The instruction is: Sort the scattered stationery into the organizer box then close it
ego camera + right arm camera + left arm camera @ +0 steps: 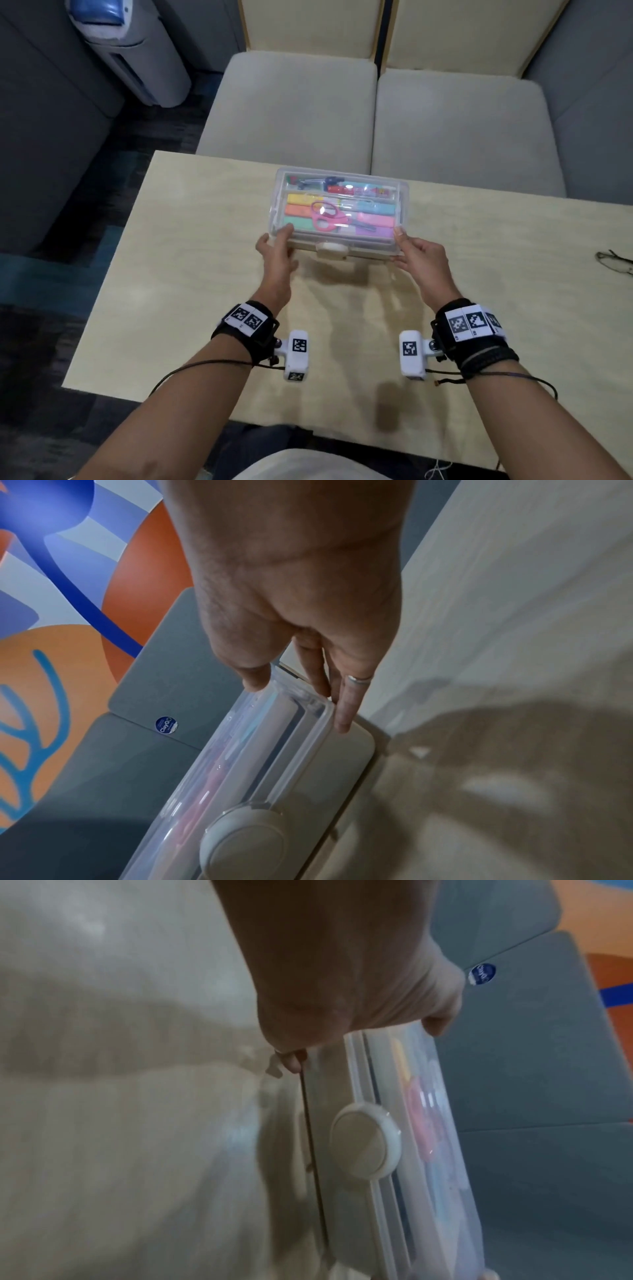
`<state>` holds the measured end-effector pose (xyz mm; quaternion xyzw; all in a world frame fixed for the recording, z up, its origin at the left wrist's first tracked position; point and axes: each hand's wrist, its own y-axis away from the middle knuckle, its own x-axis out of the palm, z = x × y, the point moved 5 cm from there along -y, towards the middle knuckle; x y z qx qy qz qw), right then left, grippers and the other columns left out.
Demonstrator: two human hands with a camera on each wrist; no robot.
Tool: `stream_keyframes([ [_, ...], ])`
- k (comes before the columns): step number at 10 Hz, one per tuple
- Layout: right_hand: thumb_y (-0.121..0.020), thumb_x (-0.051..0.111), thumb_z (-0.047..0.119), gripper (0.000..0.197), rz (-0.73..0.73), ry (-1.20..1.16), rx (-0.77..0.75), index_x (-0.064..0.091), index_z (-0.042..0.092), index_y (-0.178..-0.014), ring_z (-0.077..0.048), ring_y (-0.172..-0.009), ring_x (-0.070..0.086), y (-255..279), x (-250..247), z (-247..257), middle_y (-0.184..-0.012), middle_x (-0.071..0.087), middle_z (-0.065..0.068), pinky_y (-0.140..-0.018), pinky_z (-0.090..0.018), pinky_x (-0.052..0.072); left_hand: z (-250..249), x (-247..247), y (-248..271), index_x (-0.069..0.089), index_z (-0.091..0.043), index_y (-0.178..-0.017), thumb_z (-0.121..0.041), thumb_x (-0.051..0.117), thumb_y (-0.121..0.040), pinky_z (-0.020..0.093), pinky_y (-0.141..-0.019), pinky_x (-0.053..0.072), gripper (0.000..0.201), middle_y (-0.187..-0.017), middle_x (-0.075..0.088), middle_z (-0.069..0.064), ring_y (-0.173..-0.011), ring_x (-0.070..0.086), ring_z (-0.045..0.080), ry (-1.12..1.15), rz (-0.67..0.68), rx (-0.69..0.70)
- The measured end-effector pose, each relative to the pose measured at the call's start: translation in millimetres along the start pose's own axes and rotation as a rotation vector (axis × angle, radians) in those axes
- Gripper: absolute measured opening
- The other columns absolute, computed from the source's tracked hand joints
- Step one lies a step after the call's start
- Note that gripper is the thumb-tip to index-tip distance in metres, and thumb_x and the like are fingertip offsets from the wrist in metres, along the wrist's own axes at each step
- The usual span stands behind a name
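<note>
Evidently closing stage: clear organizer box (339,209) sits mid-surface (191,274), lid down, round white latch (331,249) facing person. Left hand (275,250) holds near left corner, thumb over lid, fingers at side; right hand (419,255) holds near right corner likewise, thumb on lid edge. Each grip curled on box, likely to steady it and press lid home. Inside: pastel highlighters (301,210) in rows, pink scissors (327,216) across them, pens (337,186) in rear compartment. Whether latch engaged: cannot tell.

office lounge | pale table (205,274) | cushioned chairs (291,109) | carpet (41,329)
</note>
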<state>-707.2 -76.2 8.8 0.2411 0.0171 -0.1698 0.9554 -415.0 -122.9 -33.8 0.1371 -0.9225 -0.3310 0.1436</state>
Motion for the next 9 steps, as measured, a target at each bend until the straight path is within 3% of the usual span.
stream_keyframes([
  [1,-0.098,0.069,0.051,0.037,0.016,0.04,-0.023,0.081,0.017,-0.107,-0.023,-0.099,0.078,-7,12,6,-0.101,0.082,0.0,-0.096,-0.039,0.062,-45,-3,-8,0.036,-0.036,-0.151,-0.069,0.064,-0.087,0.044,-0.108,0.046,0.078,-0.148,0.052,-0.004,-0.127,0.056,0.015,-0.207,0.02,0.157],
  [2,-0.099,0.066,0.053,0.034,0.022,0.069,-0.036,0.079,0.021,-0.1,-0.023,-0.096,0.078,-16,27,15,-0.101,0.081,-0.004,-0.095,-0.041,0.062,-76,4,-16,0.061,-0.035,-0.126,-0.055,0.055,-0.101,0.038,-0.094,0.052,0.033,-0.121,0.07,-0.012,-0.109,0.065,0.004,-0.361,0.078,0.239],
  [3,-0.097,0.067,0.057,0.038,0.029,0.084,-0.01,0.078,0.02,-0.099,-0.023,-0.094,0.078,-26,34,20,-0.101,0.081,-0.006,-0.097,-0.042,0.062,-92,5,-22,0.064,-0.035,-0.113,-0.051,0.055,-0.103,0.033,-0.083,0.05,0.022,-0.115,0.072,-0.011,-0.105,0.066,0.006,-0.426,0.118,0.228],
  [5,-0.056,0.076,0.09,0.096,0.089,0.059,0.103,0.077,0.013,-0.112,-0.026,-0.096,0.079,-41,41,22,-0.104,0.081,-0.005,-0.102,-0.046,0.059,-115,7,-23,0.059,-0.03,-0.116,-0.047,0.052,-0.106,0.03,-0.078,0.049,0.021,-0.11,0.068,-0.014,-0.101,0.062,0.007,-0.504,0.156,0.2],
  [6,-0.056,0.076,0.091,0.095,0.085,0.056,0.134,0.078,0.013,-0.11,-0.026,-0.099,0.079,-36,43,23,-0.106,0.081,-0.006,-0.102,-0.046,0.058,-128,12,-10,0.054,-0.031,-0.116,-0.044,0.048,-0.108,0.032,-0.083,0.046,0.016,-0.106,0.064,-0.017,-0.098,0.059,0.002,-0.494,0.2,0.223],
  [7,-0.067,0.069,0.092,0.091,0.077,0.062,0.165,0.08,0.009,-0.103,-0.033,-0.088,0.078,-26,48,17,-0.097,0.08,-0.015,-0.091,-0.046,0.061,-125,10,12,0.056,-0.036,-0.119,-0.061,0.051,-0.101,0.034,-0.09,0.048,0.032,-0.113,0.065,-0.016,-0.108,0.062,0.01,-0.558,0.266,0.172],
  [8,-0.076,0.063,0.089,0.091,0.061,0.03,0.19,0.078,0.003,-0.101,-0.029,-0.069,0.064,-19,52,21,-0.077,0.071,-0.013,-0.067,-0.039,0.049,-115,-29,-28,0.056,-0.035,-0.121,-0.081,0.055,-0.083,0.036,-0.091,0.049,0.06,-0.119,0.065,-0.013,-0.113,0.063,0.013,-0.552,0.29,0.178],
  [9,-0.063,0.071,0.093,0.084,0.087,-0.083,0.289,0.066,0.009,-0.066,-0.022,-0.054,0.043,-1,61,19,-0.064,0.043,-0.008,-0.049,-0.027,0.035,-83,74,-121,0.056,-0.029,-0.121,-0.093,0.049,-0.072,0.031,-0.079,0.056,0.081,-0.106,0.072,-0.012,-0.103,0.069,0.018,-0.67,0.298,0.064],
])
